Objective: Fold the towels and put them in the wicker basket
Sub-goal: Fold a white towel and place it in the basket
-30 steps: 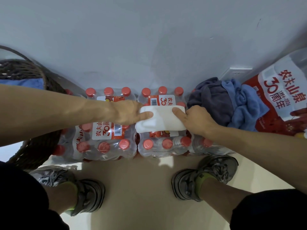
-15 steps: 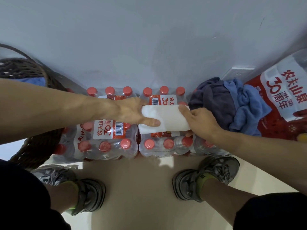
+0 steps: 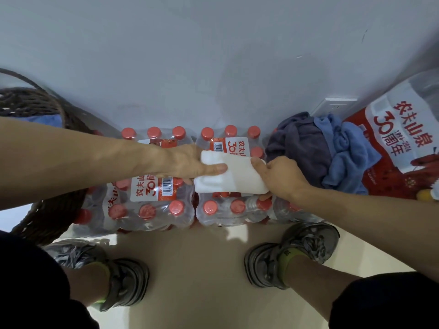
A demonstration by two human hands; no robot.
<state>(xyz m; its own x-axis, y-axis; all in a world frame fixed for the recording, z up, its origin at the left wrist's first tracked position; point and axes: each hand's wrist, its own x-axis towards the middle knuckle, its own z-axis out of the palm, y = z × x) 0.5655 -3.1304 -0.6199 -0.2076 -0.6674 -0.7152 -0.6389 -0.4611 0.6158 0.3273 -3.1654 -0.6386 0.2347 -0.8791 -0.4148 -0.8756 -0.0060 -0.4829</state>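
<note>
white towel: the folded white towel (image 3: 228,174) lies on top of the right-hand pack of water bottles (image 3: 230,207), a compact rectangle with its long axis running left to right between the two hands.
left hand: the left hand (image 3: 190,162) grips the towel's left end, thumb lying flat across the top and fingers tucked under the edge.
right hand: the right hand (image 3: 278,176) holds the right end, fingers curled over the far edge and down its side.
basket: the wicker basket (image 3: 45,115) sits at the far left, well apart from the towel, past the left forearm; something blue shows inside it.
nearer hand: the left hand is on the basket's side, so the carry likely goes leftward along the towel's long axis.
still to fold: a dark grey towel (image 3: 301,148) and a blue towel (image 3: 349,150) lie crumpled just beside the right hand.
risk: a one-handed carry may let the fold spring open.
</note>
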